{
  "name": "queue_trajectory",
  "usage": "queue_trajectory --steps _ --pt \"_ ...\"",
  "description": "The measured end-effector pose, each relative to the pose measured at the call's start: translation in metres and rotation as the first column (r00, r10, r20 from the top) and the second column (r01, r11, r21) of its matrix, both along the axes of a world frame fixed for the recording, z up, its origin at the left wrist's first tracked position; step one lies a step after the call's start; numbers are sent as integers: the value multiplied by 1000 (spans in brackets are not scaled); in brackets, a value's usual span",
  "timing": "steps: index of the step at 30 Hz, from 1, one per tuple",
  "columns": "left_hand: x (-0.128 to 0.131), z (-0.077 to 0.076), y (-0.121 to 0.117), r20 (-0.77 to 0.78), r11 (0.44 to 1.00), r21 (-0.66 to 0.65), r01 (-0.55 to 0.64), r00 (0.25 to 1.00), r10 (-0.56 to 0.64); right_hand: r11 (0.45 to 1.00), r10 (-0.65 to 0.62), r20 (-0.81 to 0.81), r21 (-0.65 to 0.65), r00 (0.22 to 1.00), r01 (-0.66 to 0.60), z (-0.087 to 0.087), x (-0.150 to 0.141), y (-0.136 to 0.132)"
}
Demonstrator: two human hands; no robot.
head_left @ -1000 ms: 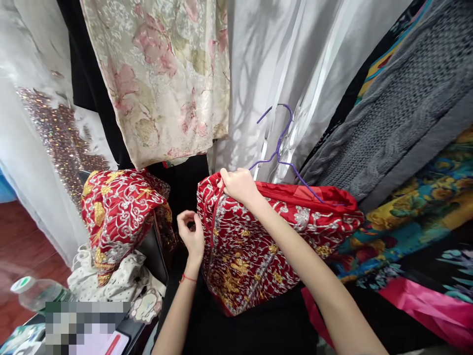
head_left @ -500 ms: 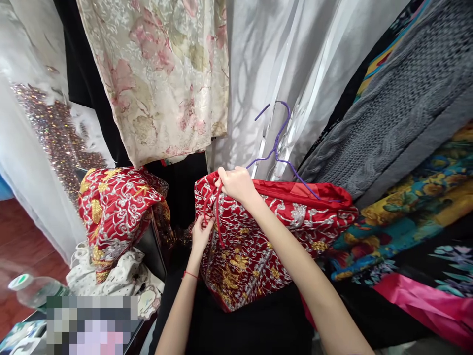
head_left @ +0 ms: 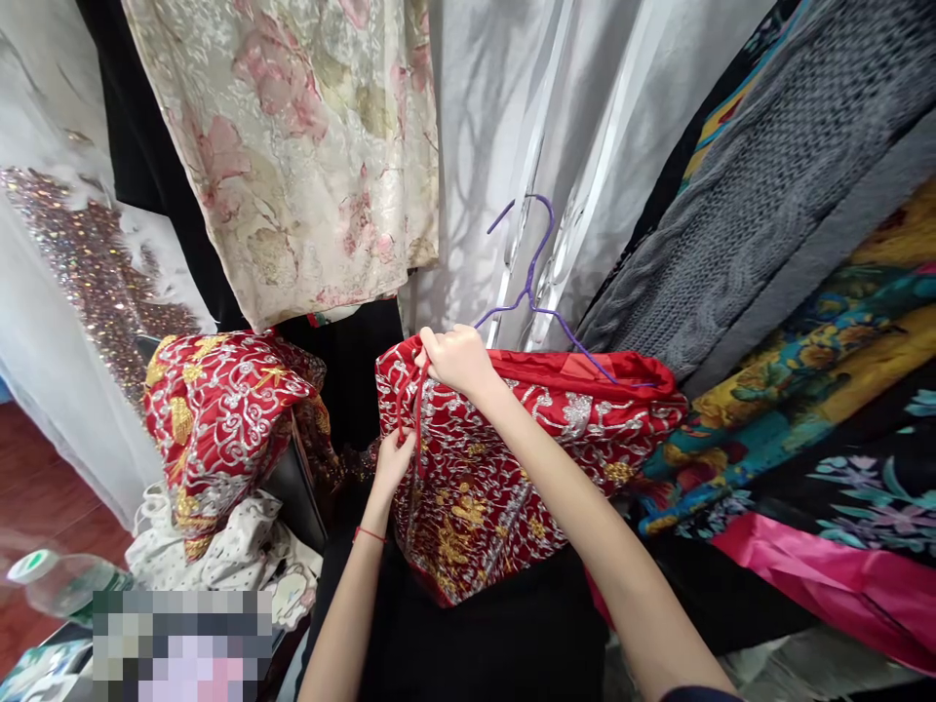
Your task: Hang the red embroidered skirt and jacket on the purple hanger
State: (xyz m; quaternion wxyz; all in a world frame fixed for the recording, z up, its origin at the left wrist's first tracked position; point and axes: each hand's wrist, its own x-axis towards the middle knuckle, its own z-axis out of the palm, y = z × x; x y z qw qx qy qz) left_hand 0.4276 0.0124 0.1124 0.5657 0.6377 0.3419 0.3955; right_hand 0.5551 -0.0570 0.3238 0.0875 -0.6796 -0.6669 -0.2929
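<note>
A red embroidered skirt (head_left: pixel 468 487) with silver and gold patterns lies across my lap, its top edge towards the curtain. The lower arms of a purple hanger (head_left: pixel 527 292) go down behind its red lining. My right hand (head_left: pixel 460 359) is closed on the top edge at the left corner, where a thin red cord (head_left: pixel 418 405) comes out beneath the fingers. Just below, my left hand (head_left: pixel 393 463), with a red string on its wrist, pinches the hanging cord between thumb and fingers. Part of the grip is hidden.
Another red embroidered piece (head_left: pixel 226 409) is draped at the left over a dotted white cloth (head_left: pixel 212 541). Beside it stands a plastic bottle (head_left: pixel 69 580). A pale floral garment (head_left: pixel 307 175) hangs ahead; a grey knit (head_left: pixel 760 195) and pink fabric (head_left: pixel 826 580) are at the right.
The whole view has shifted slightly, so things appear a little further left. My left fingers have closed more tightly on the cord, while my right hand keeps its hold.
</note>
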Motion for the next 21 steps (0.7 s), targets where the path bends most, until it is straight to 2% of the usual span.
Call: queue_trajectory --steps 4,9,13,18,21 --pt "-5 2 -1 48 997 -48 56 997 -54 1000 -2 -1 -12 1000 2 2 -1 -2" --pt "-13 7 -4 104 997 -78 -9 994 17 1000 -11 -14 -26 1000 10 3 -3 -3" --pt "-15 13 -8 130 992 -124 -8 991 25 1000 -1 -4 -7 1000 1 2 -2 -2" --pt "-20 31 -13 204 979 -183 95 977 -57 1000 -1 1 2 1000 1 1 -1 -3" --pt "-30 42 -13 167 974 -170 150 978 -121 1000 -7 1 -5 1000 7 2 -2 -3"
